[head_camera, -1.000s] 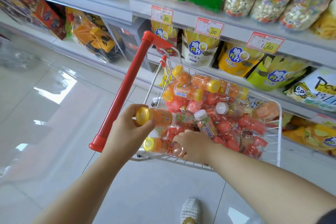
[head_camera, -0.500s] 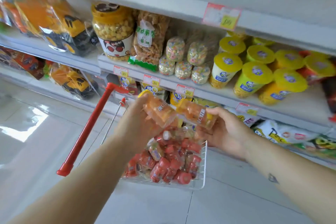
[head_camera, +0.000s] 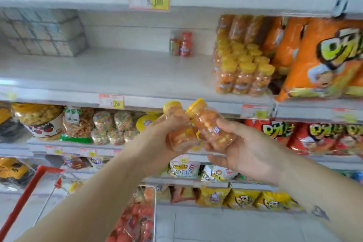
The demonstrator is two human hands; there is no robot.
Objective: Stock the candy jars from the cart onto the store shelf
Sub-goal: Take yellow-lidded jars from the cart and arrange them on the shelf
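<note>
Left hand grips left jar, right hand grips right jar, lids near shelf edge

Bright, even light; motion blur smears everything.

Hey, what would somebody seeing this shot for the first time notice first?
Centre frame, the left hand and right hand each grip an orange candy jar with a yellow lid: left jar, right jar. Above them a mostly bare stretch of shelf runs to a block of matching jars on the right, beside big orange snack bags.
</note>
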